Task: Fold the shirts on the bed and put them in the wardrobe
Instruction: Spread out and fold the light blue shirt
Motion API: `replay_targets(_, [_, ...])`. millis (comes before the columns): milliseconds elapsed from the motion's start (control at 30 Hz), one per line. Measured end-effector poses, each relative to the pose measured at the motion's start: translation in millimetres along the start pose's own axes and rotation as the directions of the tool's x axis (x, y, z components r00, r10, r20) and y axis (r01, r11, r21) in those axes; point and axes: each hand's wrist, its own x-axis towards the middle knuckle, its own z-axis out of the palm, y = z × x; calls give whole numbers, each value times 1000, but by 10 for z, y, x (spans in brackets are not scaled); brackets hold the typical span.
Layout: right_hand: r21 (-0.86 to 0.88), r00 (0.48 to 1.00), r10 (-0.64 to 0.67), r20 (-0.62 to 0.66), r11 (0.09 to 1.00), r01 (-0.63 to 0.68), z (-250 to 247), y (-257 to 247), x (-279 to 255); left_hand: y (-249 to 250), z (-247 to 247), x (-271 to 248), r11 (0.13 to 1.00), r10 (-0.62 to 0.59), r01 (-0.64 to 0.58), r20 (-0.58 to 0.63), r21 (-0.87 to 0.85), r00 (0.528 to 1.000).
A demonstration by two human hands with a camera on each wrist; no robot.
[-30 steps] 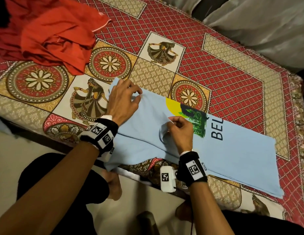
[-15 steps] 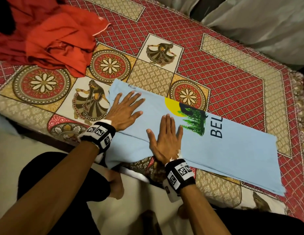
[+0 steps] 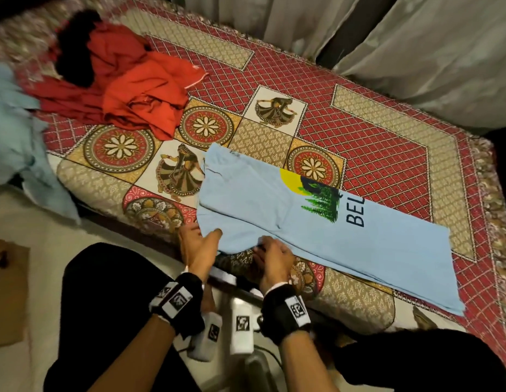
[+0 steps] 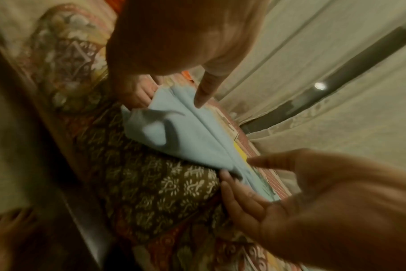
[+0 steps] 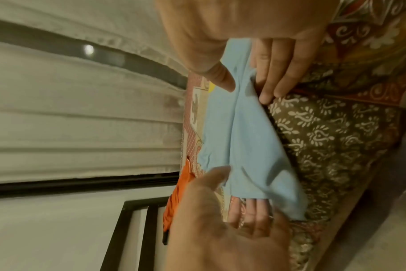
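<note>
Light blue printed T-shirt point(image 3: 317, 222), laid long on the bed point(image 3: 387, 154): one. Red garments point(image 3: 138, 89), crumpled in one heap, number within not clear. Black garment point(image 3: 73, 52) on that heap: one. Pale blue cloth point(image 3: 17, 137) at bed's left edge: one. Hands at shirt's near edge: two, left hand point(image 3: 196, 244), right hand point(image 3: 274, 258). Curtain panels point(image 3: 415, 52) behind: at least two.
</note>
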Motion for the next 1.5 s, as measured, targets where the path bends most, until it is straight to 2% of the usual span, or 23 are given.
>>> replay_targets(67, [6, 999, 40, 3, 999, -40, 80, -86, -36, -150, -20, 35, 991, -113, 117, 62, -68, 992])
replay_targets(167, [37, 994, 109, -26, 993, -108, 143, -98, -66, -189, -56, 39, 981, -146, 159, 119, -113, 982])
replay_targets(300, [58, 986, 168, 12, 984, -168, 115, -61, -118, -109, -72, -124, 993, -77, 94, 205, -72, 976])
replay_targets(400, [30, 985, 170, 36, 985, -171, 42, -75, -161, -113, -128, -178, 997, -66, 75, 330, -14, 942])
replay_targets(500, [-25, 986, 167, 28, 986, -166, -74, -61, -184, -80, -202, -228, 998, -57, 54, 386, 19, 921])
replay_targets(667, [19, 992, 121, -18, 993, -121, -241, 98, -217, 109, -296, -261, 996, 28, 9, 414, -87, 910])
replay_targets(800, [123, 982, 156, 104, 978, -169, -176, 91, -270, 164, -323, -287, 987, 43, 36, 475, -156, 879])
replay_targets(933, [211, 947, 164, 277, 951, -226, -88, 18, -294, 161, -335, -276, 957, -17, 167, 528, -237, 849])
replay_targets(1067, [310, 916, 156, 371, 909, -280, -31, -28, -294, 186, -340, -239, 910, -52, 284, 597, -302, 801])
replay_targets(1133, [272, 912, 166, 376, 921, -280, -64, -14, -293, 201, -349, -237, 882, -58, 335, 628, -332, 776])
replay_targets(1200, [147, 925, 226, 306, 949, -280, -185, 39, -276, 208, -356, -230, 865, -81, 371, 637, -337, 767])
replay_targets(1333, [-68, 926, 317, 204, 949, -309, -575, 59, -240, 131, -360, -208, 844, -228, 459, 589, -277, 775])
replay_targets(1433, [-98, 890, 357, 285, 934, -343, -702, -102, -305, 163, -362, -222, 814, -282, 520, 604, -260, 745])
replay_targets(1500, [-91, 852, 384, 355, 922, -377, -679, -253, -308, 244, -337, -198, 801, -283, 520, 579, -296, 765])
